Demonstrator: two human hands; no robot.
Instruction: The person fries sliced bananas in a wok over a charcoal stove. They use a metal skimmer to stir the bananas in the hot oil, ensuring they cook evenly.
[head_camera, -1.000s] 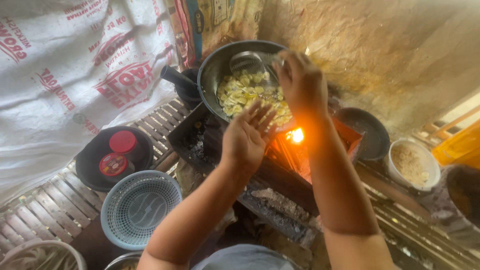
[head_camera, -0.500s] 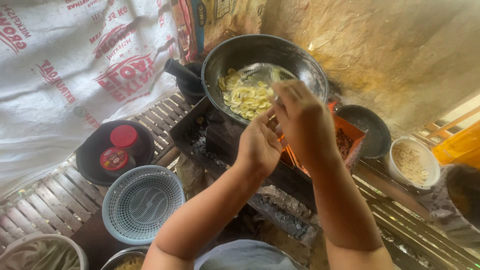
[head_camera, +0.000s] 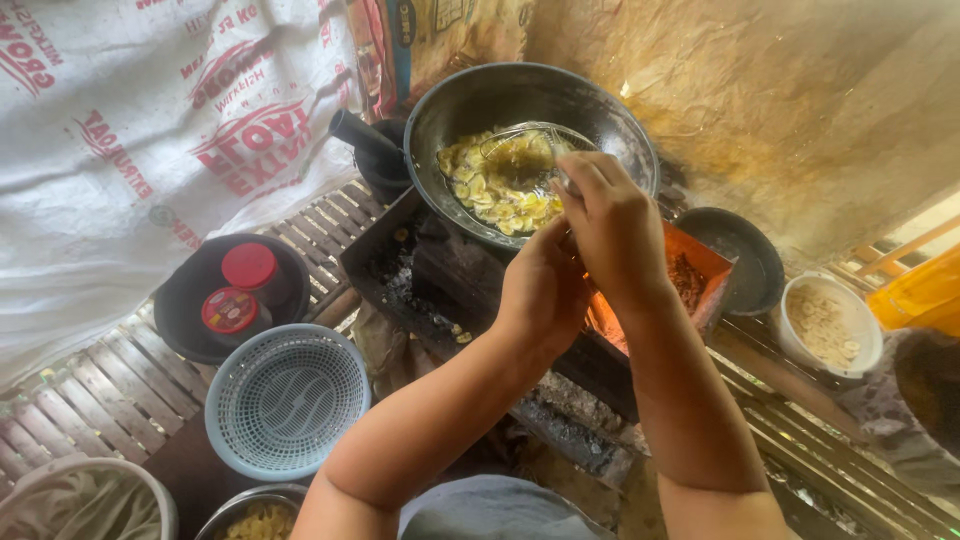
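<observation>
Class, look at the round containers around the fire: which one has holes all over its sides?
The pale blue basket, lower left. Its mesh walls set it apart from the solid black wok and white bowl.

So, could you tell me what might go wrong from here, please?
1. Both hands, the right hand on the wire skimmer and the left hand, are directly above the glowing fire: burns are possible.
2. The wok of frying slices sits tilted; jostling might splash or tip it.

Slatted floor (head_camera: 90, 400) left lies open; wok (head_camera: 620, 125), fire (head_camera: 610, 315), basket (head_camera: 285, 400) seemingly crowd the middle.
</observation>
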